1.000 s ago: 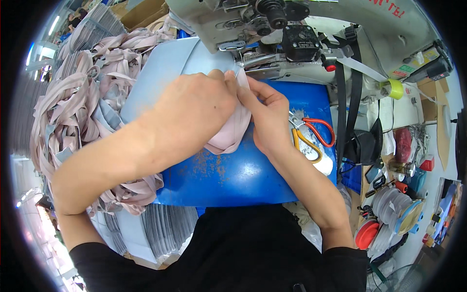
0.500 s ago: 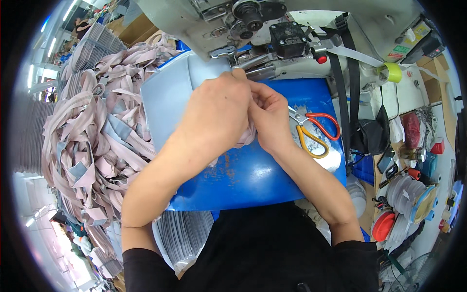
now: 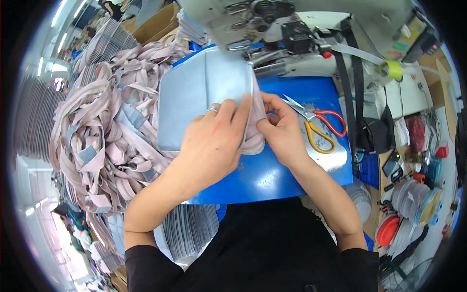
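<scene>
A light blue, square fabric panel (image 3: 187,87) lies at the centre of the blue work plate (image 3: 260,185), with pink fabric (image 3: 255,134) along its right edge. My left hand (image 3: 214,141), with a ring on it, rests on the panel's lower right part, fingers extended toward its edge. My right hand (image 3: 284,136) pinches the pink fabric at that edge, between thumb and curled fingers. Scissors with red and yellow handles (image 3: 318,126) lie just right of my right hand. The sewing machine's metal head (image 3: 262,29) is above the panel, blurred.
A heap of pink strips (image 3: 112,121) fills the left side, with stacks of grey panels (image 3: 39,117) beyond and below the plate (image 3: 187,228). Black straps (image 3: 350,97) hang at the right, near spools (image 3: 408,199) and small tools. A person (image 3: 111,9) is in the far upper left.
My left hand has moved down from the top edge, uncovering more panel, and its fingers now lie along it. My right hand has shifted slightly right and down, still at the pink fabric.
</scene>
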